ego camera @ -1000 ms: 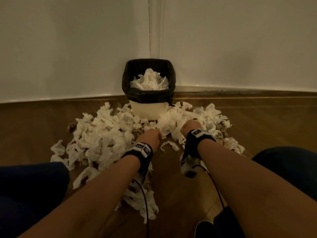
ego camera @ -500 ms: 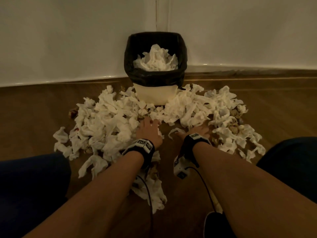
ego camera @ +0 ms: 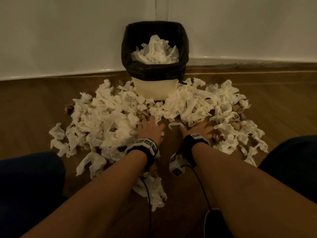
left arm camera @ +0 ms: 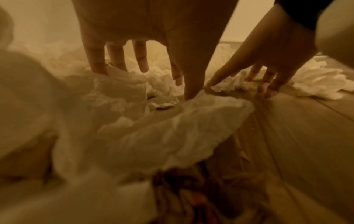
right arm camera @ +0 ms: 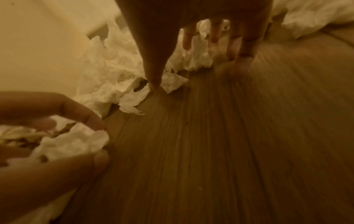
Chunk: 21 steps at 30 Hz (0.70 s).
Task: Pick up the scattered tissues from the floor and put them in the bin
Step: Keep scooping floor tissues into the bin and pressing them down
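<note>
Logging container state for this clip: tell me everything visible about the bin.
The bin is a small cream tub, seemingly plastic, lined with a black bag folded over its rim. It stands upright on the wooden floor in the wall corner, heaped near the rim with white tissues. Loose tissues crowd its base; neither hand touches it.

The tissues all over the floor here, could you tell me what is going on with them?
A person kneeling on the wooden floor is clearing a heap of crumpled tissues into the black-lined bin in the corner, which already holds a mound of them. The left hand and right hand are both spread low at the near edge of the heap, fingers on tissues, with no grip on anything yet. Most tissues remain on the floor.
</note>
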### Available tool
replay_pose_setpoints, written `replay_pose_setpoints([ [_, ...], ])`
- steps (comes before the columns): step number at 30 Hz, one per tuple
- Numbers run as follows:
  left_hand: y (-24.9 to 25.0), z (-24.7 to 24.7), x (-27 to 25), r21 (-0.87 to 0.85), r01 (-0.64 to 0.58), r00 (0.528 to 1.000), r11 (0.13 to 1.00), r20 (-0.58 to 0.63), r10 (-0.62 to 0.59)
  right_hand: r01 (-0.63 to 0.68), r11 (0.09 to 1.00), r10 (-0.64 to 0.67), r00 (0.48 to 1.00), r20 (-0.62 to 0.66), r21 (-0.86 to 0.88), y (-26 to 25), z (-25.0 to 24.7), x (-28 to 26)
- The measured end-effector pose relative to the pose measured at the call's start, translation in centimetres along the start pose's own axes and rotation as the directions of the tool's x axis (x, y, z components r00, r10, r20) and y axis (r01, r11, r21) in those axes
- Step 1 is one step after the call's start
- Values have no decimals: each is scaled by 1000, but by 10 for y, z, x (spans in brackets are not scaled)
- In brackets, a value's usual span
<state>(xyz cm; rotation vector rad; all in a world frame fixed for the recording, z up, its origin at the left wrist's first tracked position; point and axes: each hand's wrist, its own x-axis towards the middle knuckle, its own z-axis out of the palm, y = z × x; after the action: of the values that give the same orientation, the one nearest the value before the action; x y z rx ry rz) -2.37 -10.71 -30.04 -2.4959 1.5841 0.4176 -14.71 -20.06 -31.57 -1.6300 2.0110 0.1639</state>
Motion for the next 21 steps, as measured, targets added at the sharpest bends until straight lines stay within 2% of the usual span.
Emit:
replay_pose_setpoints([
  [2,0,-1,3,-43,19,997,999,73,-15,-1,998,-2,999,51,60,-1,-2,2],
  [5,-4,-3,5,-74,9,981,997,194,5,77,997,-77,992,99,3,-2,-4,2],
  [8,-8,-6,6,-62,-38,975,997,218,51,80,996,-74,989,132,-44,-4,-7,0],
  [11,-10,-13,9,-136,39,954,990,299,3,105,993,-87,965,248,-59,-7,-12,0],
  [14,-15,-25,10,-230,57,960,972,279,9,149,979,-179,954,242,138,-9,-15,-1],
  [17,-21,-32,9,-403,104,980,909,199,-23,104,928,-205,945,256,359,-11,-15,-9],
  [19,-23,-34,7,-529,151,985,835,150,-83,113,918,-250,909,334,380,-12,-16,-12],
  [21,-26,-39,3,-621,184,981,762,158,-108,84,920,-250,878,409,382,-16,-19,-12],
])
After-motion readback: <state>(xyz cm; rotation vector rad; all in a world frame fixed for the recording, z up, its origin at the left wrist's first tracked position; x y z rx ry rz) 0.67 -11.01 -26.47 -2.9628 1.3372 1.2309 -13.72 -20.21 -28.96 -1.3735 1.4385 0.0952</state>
